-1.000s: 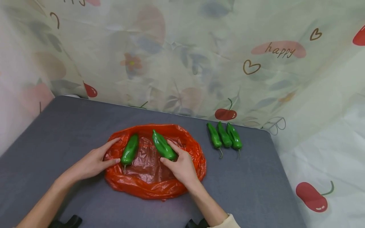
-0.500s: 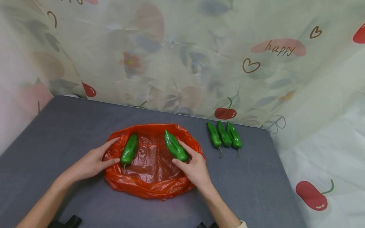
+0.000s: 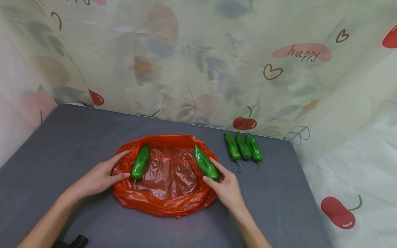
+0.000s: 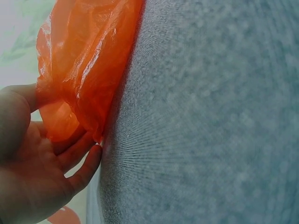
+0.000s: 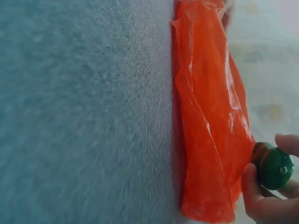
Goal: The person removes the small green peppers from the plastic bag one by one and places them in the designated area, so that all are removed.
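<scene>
A red plastic bag (image 3: 169, 205) lies opened wide, its rim rolled into a ring. My left hand (image 3: 100, 177) holds the bag's left rim, thumb and forefinger reaching over it; in the left wrist view the other fingers (image 4: 84, 170) lie against the outside of the orange-looking plastic. One green pepper (image 3: 141, 162) rests inside the bag along its left side, close to that thumb. At the bag's right rim, my right hand (image 3: 227, 187) grips a second green pepper (image 3: 205, 163) between thumb and fingers. From the right wrist, its rounded end (image 5: 275, 170) shows beside the bag.
Three green peppers (image 3: 245, 148) lie side by side near the back right edge of the grey table (image 3: 279, 193). A printed curtain (image 3: 198, 69) hangs behind the table. A black object (image 3: 79, 241) pokes in at the bottom left.
My right hand has moved right with its pepper, from over the bag's middle to its right rim. The left hand and the other pepper in the bag have stayed put.
</scene>
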